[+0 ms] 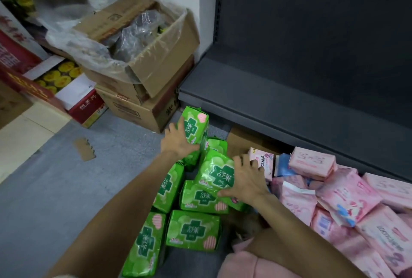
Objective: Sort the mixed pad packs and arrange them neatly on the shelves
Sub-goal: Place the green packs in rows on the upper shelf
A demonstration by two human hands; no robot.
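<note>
Left hand [178,142] grips upright green pack [196,128]; right hand [247,179] presses tilted green pack [216,172]. Empty shelf [289,99] just beyond, nearer left.

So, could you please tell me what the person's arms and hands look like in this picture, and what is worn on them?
Both forearms are bare from the elbow down. The left hand and the right hand wear no gloves, and no rings, watch or bracelet show. Pink fabric shows at the bottom edge, probably clothing; the frame does not show whether it is a sleeve.
</note>
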